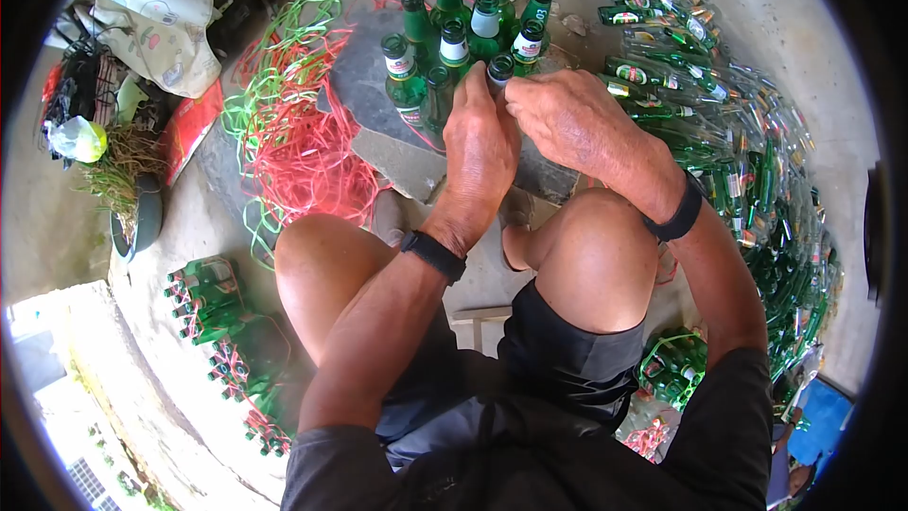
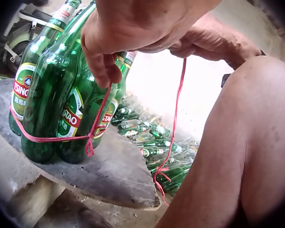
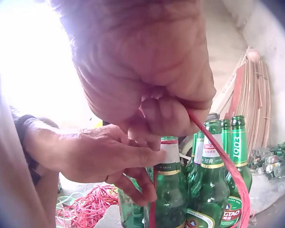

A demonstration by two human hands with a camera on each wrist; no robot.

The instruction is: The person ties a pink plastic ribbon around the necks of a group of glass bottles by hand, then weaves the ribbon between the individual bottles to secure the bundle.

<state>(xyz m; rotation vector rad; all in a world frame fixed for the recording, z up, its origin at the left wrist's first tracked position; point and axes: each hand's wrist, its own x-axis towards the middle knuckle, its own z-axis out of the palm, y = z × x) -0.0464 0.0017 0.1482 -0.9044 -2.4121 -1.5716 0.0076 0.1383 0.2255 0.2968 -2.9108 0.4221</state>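
Note:
Green glass beer bottles [image 1: 449,2], several of them, stand upright in a tight group on a grey stone slab [image 2: 116,166]. Around their lower part runs a red plastic string [image 2: 52,139], knotted at the side nearest me. From that knot a strand rises to my left hand [image 1: 480,147], whose fingers pinch it beside the nearest bottle's neck. My right hand [image 1: 579,121], right against the left one, grips the string in curled fingers. Its loose end [image 3: 235,173] hangs down past the slab's edge. The hands partly cover the nearest bottle neck [image 3: 168,154].
Tangled red and green string [image 1: 307,156] lies left of the slab. A large heap of bottles [image 1: 681,99] spreads along the right wall. Tied bottle bundles [image 1: 210,298] lie at the lower left. My bare knees [image 1: 601,246] flank the slab's near side.

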